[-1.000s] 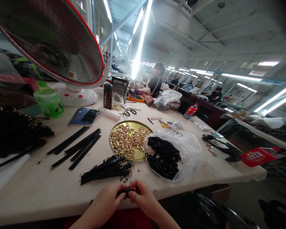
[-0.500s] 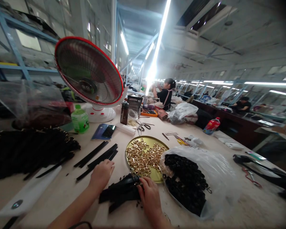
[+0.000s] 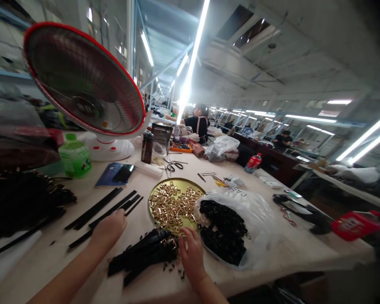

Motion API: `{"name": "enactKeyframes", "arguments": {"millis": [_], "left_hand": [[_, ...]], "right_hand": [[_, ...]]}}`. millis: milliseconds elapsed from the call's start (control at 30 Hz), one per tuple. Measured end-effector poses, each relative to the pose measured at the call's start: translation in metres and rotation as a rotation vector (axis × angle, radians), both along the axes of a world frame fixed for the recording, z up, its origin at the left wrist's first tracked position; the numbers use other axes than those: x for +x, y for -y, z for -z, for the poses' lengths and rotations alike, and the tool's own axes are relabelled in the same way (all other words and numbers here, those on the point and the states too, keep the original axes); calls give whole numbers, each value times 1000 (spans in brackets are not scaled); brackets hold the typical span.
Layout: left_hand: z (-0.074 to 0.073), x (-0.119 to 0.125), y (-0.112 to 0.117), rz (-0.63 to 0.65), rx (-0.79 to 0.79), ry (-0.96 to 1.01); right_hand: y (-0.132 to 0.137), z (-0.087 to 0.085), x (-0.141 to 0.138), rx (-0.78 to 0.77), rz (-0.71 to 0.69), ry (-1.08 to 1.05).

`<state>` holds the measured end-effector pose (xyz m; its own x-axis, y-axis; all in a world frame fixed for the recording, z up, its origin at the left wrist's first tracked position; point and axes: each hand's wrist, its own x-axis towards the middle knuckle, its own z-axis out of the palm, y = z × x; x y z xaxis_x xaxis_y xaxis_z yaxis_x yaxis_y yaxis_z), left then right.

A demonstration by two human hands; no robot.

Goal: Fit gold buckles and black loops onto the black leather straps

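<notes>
- left hand point(image 3: 110, 228) over the loose black straps point(image 3: 93, 209), left of the tray point(image 3: 190, 222); fingers curled down, can't tell if gripping one.
- right hand point(image 3: 192, 253) btwn strap bundle point(image 3: 145, 253) & bag point(image 3: 262, 223) of black loops point(image 3: 223, 232), fingertips near tray edge; loosely bent, can't tell if anything's pinched.
- gold buckles point(image 3: 167, 207) heaped in tray, some by the bundle's right end.
- step in hand: prob picking up a strap + small part.
- next move prob needs one strap singled out, gripped near its end.
</notes>
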<state>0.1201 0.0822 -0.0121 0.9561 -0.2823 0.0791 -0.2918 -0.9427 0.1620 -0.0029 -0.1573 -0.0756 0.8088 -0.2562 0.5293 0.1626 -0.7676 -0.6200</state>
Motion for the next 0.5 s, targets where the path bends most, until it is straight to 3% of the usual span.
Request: {"name": "enactKeyframes", "arguments": {"millis": [100, 167, 267, 367, 500], "left_hand": [[-2, -23, 6, 69, -142, -73], [2, -40, 14, 140, -369, -172], [15, -67, 29, 264, -595, -364], [24, -86, 43, 301, -680, -434], [13, -102, 55, 260, -681, -571]], "right_hand": [[50, -11, 0, -81, 190, 12], [88, -18, -3, -128, 311, -53], [132, -22, -9, -184, 365, -147], [145, -21, -8, -263, 341, -238], [137, -18, 15, -370, 340, -323]]}}
